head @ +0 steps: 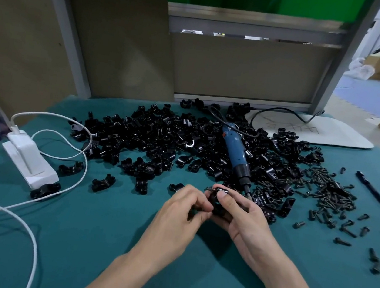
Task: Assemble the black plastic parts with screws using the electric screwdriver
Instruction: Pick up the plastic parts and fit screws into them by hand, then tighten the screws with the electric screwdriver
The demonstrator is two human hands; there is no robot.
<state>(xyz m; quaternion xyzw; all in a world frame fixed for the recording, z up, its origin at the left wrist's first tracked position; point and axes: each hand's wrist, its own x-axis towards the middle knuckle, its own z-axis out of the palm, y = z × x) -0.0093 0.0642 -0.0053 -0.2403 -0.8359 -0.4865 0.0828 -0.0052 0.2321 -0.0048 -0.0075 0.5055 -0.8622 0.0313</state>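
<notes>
Teal cloth covers the work table (97, 240), and just past its middle both hands meet on one black plastic part (218, 205), held a little above the cloth. The left hand (185, 207) pinches its near left side with curled fingers. The right hand (246, 215) wraps it from the right, thumb pressed on top. What looks like a screw (209, 188) pokes from the part's upper edge, though it is too small to be sure. I judge this to be the hand-fitting step: pieces mated and a screw started, but not yet driven.

The blue screwdriver (234, 150) lies untouched just beyond the hands on the heap of parts (150, 138), tip towards them. Next, one hand must let go to fetch it while the other keeps the part clamped and the screw lined up.

Loose screws (333, 191) and a pen (373, 190) lie to the right, a white charger (28, 157) to the left.
</notes>
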